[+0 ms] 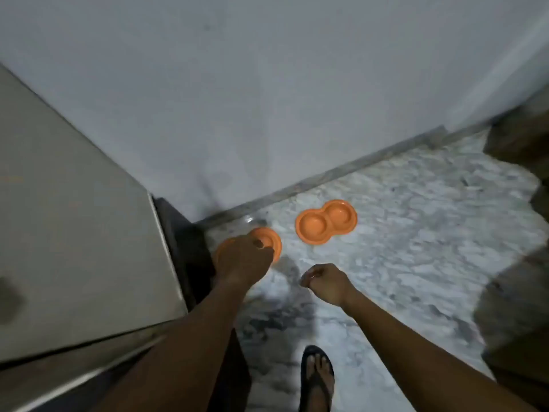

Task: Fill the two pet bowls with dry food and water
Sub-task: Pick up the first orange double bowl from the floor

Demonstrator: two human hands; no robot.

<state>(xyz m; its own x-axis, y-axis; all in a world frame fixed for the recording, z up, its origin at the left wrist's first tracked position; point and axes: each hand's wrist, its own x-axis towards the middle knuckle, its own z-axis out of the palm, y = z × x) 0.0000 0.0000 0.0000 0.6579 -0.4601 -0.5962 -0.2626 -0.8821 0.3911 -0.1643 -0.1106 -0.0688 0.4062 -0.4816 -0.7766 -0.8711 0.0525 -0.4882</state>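
Orange plastic twin-cup pet bowl (269, 240) lies on the marbled stone floor (416, 233) beside the grey cabinet (74, 233). My left hand (242, 260) is curled over it, though I cannot tell if it has the rim. My right hand (325, 282) hangs loosely curled and empty. The second orange twin-cup bowl (326, 222) sits apart. I judge a half-caught rim could slip and clatter against that cabinet.

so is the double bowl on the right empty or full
Empty, it seems: both wells of the orange double bowl show bare orange plastic, no kibble; the blur could hide a little water.
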